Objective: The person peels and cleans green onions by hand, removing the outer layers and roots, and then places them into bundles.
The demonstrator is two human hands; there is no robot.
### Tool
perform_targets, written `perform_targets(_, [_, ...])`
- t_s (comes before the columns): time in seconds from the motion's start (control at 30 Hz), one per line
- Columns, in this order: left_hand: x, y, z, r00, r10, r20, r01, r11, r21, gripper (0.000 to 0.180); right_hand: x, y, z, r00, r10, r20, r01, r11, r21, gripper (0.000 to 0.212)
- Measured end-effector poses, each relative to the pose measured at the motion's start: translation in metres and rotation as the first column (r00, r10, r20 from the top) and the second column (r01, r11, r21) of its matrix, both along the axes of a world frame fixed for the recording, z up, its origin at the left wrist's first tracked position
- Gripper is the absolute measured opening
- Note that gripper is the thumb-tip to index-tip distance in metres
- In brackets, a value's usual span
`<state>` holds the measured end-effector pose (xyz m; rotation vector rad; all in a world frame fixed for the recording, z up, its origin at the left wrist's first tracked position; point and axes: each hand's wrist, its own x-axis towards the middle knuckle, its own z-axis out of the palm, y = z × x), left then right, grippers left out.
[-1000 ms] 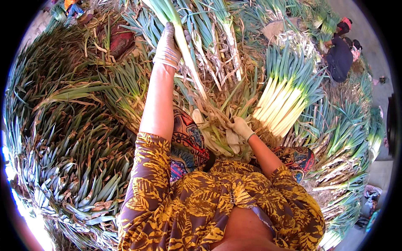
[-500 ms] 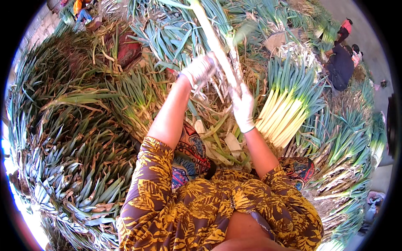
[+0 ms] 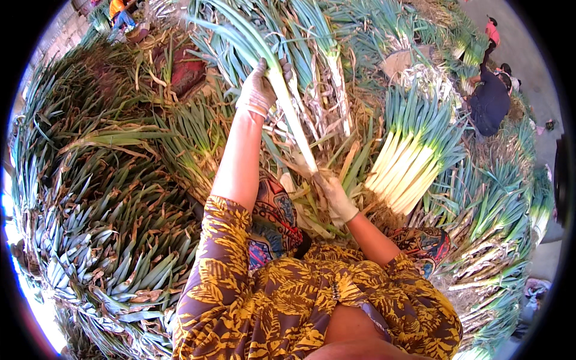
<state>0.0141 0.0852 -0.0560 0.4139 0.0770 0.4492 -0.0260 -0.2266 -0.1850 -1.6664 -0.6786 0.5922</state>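
Note:
A long green onion (image 3: 292, 117) with a white shaft slants across the middle, its green leaves pointing away to the upper left. My left hand (image 3: 258, 90), in a pale glove with greyish fingers, is closed round it where the white turns green. Lower down, my gloved right hand (image 3: 337, 201) grips its root end, the fingertips partly hidden. To the right of that hand lies a neat bundle of cleaned green onions (image 3: 405, 159), white ends toward me. Beyond the held stalk lie unpeeled green onions (image 3: 339, 90) with dry skins.
A large heap of green onions (image 3: 120, 222) fills the left side. More stalks (image 3: 480, 240) lie along the right. Stripped leaves (image 3: 312, 210) litter the ground between my knees. A person in dark clothes (image 3: 489, 102) is at the far right, another in orange (image 3: 117, 9) at the far left.
My left hand has moved left and away along the stalk. My right hand has come down toward me with the root end, and more of the green leaves now show.

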Motion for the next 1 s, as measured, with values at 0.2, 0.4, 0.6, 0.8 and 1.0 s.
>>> perform_targets(0.2, [0.009,-0.027,0.005,0.991,-0.115,-0.076,0.115,0.993,0.005,0.035,0.059,0.070,0.106,0.849,-0.223,0.479,0.135,0.968,0.211,0.024])
perform_targets(0.4, [0.012,-0.049,0.016,0.982,-0.185,-0.036,0.188,0.979,0.073,0.028,0.107,0.131,0.163,0.918,-0.131,0.374,0.045,0.972,0.231,0.035])
perform_targets(0.6, [-0.005,-0.005,0.012,0.977,0.097,-0.188,-0.078,0.991,0.105,0.034,0.067,0.111,0.151,0.904,-0.216,0.369,0.223,0.975,0.024,0.027])
perform_targets(0.8, [-0.028,0.063,-0.010,0.973,0.226,-0.039,-0.227,0.974,-0.020,0.036,0.061,0.023,0.033,0.990,-0.125,-0.071,0.096,0.942,-0.322,0.041])
perform_targets(1.0, [-0.049,0.074,0.009,0.982,0.176,0.074,-0.167,0.980,-0.111,0.035,0.062,-0.079,-0.064,0.925,0.223,0.309,0.185,0.446,-0.876,0.027])
